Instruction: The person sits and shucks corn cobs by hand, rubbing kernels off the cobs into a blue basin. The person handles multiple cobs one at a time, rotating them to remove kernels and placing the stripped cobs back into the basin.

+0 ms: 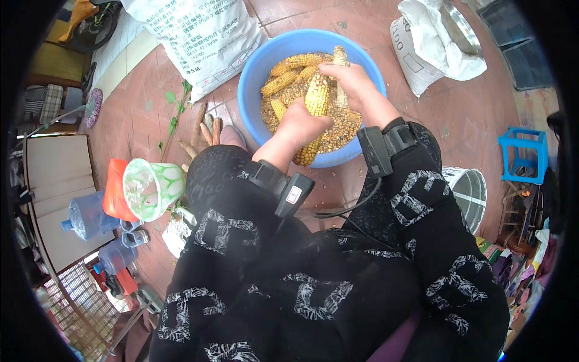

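Over a blue basin [248, 90] my left hand [299, 128] is closed around a yellow ear of corn [317, 96], its kernels still on along the part that shows. Close beside it, my right hand [357, 87] grips a pale, bare corncob [341, 57] that stands roughly upright against the ear. Loose kernels [338, 136] cover the basin's bottom. Several more ears of corn [283, 82] lie on them toward the far left side. My palms and some fingertips are hidden from view.
A full white printed sack [202, 45] stands left of the basin, an open white sack [416, 54] to its right. Bare cobs [208, 130] lie by my foot. A green-white bin [154, 190], a metal bucket [467, 193] and a blue stool [523, 154] stand around me.
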### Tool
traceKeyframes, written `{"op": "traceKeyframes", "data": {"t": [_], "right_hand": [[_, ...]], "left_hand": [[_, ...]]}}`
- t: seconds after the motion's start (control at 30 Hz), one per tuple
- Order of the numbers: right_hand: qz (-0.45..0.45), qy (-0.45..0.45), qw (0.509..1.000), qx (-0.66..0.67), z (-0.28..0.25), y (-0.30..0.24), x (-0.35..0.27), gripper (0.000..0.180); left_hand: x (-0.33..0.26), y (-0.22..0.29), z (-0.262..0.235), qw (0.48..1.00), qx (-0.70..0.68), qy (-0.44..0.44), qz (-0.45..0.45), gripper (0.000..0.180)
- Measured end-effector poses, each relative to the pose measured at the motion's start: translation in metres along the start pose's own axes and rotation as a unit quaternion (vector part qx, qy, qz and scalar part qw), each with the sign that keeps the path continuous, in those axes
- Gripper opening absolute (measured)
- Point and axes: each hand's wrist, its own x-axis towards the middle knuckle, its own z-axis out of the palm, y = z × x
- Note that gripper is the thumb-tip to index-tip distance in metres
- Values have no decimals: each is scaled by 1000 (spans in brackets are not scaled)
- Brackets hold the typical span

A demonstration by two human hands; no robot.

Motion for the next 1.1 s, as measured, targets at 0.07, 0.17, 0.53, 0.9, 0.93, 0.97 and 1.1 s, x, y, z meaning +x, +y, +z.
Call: {"op": "traceKeyframes", "data": {"t": [0.07,0.17,0.53,0.9,0.93,0.97,1.1], "right_hand": [[15,-52,996,74,-4,-6,-6,30],[45,-71,994,71,-6,-12,-13,30],[10,-160,987,10,0,5,-39,41],[-137,-53,918,-368,-1,10,-60,62],[-114,-81,953,-270,-2,8,-62,60],[-79,-95,977,-175,-2,6,-62,58],[29,-149,986,75,-12,-7,-65,43]], "left_hand": [[7,-6,1,995,-96,-11,25,60],[15,-7,4,964,-264,-23,0,57],[25,22,-5,814,-581,-3,16,32],[55,17,1,905,-397,145,49,41],[56,16,2,909,-390,142,44,40],[56,16,3,890,-432,132,56,39],[54,23,3,808,-585,57,50,36]]}}
